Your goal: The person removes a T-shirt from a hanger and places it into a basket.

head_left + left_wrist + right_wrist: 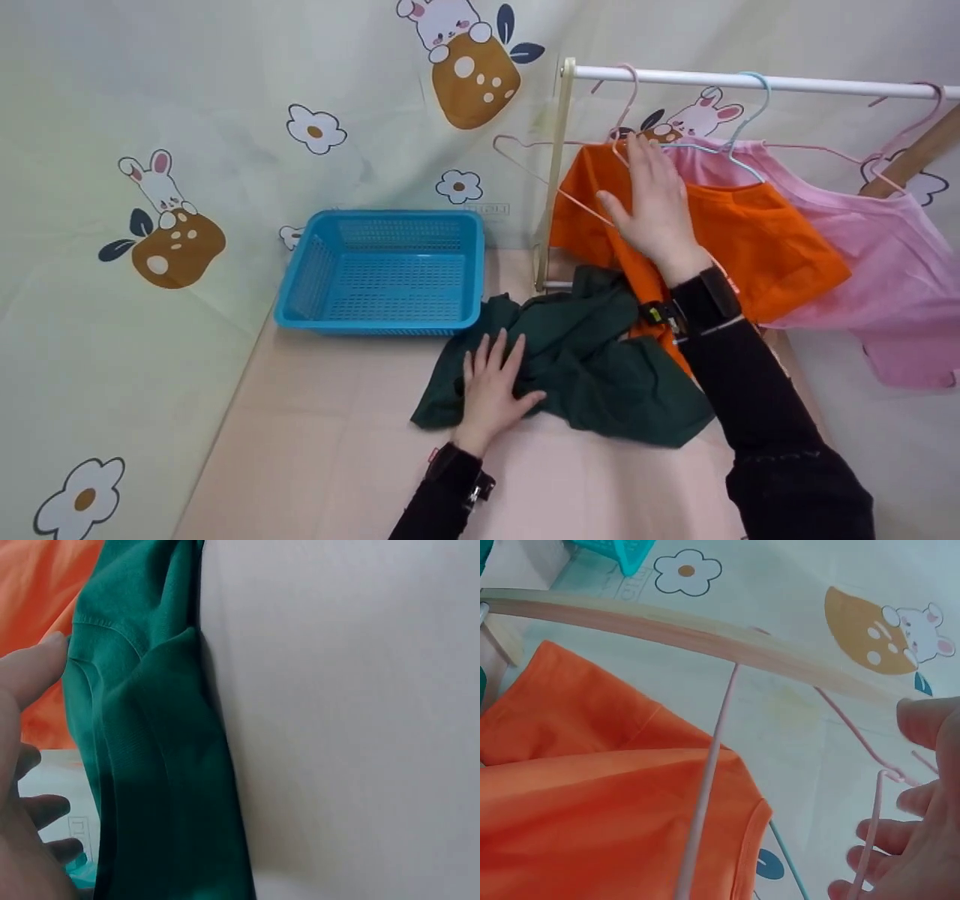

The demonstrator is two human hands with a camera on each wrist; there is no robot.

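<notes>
My left hand (491, 394) lies over a crumpled dark green garment (622, 390), its fingers spread and straight. The left wrist view shows the green cloth (161, 765) with a stitched seam, alongside the thumb. Raised in front of the rack, my right hand (660, 202) has its fingers extended beside a bare pink hanger (584, 207). In the right wrist view this hanger's wire (707, 787) crosses in front of an orange garment (622, 802), and its neck shows near the fingers. The orange garment hangs on a light blue hanger (767, 96), partly hidden by my right arm.
The white rail (675, 78) runs across the upper right, held by a wooden post (559, 150). Behind the orange garment a pink garment (892, 277) hangs on another pink hanger. A blue plastic basket (375, 326) stands left of the rack on the pale tabletop (315, 435).
</notes>
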